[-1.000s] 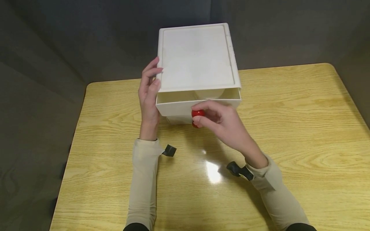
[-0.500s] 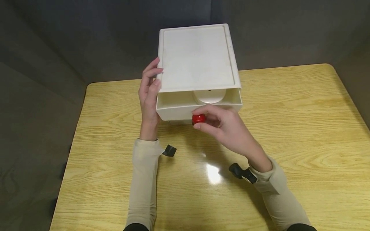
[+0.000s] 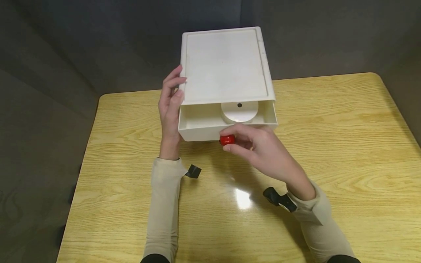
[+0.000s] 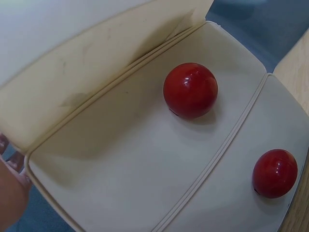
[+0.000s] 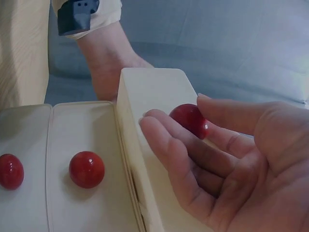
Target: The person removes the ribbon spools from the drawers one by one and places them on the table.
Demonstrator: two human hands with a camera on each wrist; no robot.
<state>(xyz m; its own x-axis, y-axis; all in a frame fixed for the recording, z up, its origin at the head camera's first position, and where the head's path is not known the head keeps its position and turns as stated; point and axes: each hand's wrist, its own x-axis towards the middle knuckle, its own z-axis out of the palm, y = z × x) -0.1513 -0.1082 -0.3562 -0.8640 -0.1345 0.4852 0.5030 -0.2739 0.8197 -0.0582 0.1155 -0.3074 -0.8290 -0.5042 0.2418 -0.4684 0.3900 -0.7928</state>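
Note:
A white drawer cabinet [image 3: 227, 65] stands at the back of the table. Its top drawer [image 3: 200, 120] is pulled partway out. My right hand [image 3: 263, 149] pinches that drawer's red knob [image 3: 227, 140] between thumb and fingers; the right wrist view shows this grip up close. In the drawer lies a white round thing [image 3: 239, 111] with a dark spot at its middle. Along the cabinet's left side rests my left hand [image 3: 170, 106], fingertips at the top edge. Below, two more drawers are closed, with a red knob [image 4: 190, 90] and a lower red knob [image 4: 275, 173].
The cabinet rests on a wood-grain table [image 3: 108, 182], with a dark curtain [image 3: 329, 36] behind. Black straps with small dark devices [image 3: 279, 199] sit at both wrists.
The top drawer has slid farther out toward me, with my right hand drawing its knob. More of the white round thing now shows. My left hand has stayed at the cabinet's side.

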